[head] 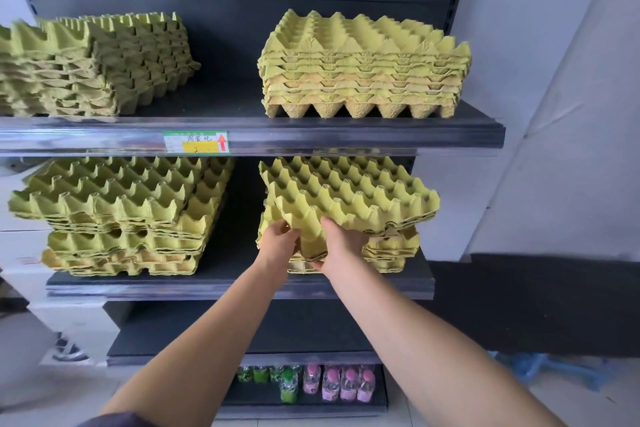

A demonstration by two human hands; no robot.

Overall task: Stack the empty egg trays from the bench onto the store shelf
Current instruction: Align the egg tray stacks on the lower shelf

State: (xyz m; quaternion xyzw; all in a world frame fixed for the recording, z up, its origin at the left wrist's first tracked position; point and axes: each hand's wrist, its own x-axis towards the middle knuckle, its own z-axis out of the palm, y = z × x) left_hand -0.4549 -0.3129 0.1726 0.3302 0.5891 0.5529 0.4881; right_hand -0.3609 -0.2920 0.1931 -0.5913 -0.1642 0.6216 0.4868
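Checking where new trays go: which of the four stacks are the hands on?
The lower-right stack: the left hand and right hand grip the front corner of its skewed top trays. The other three are untouched.
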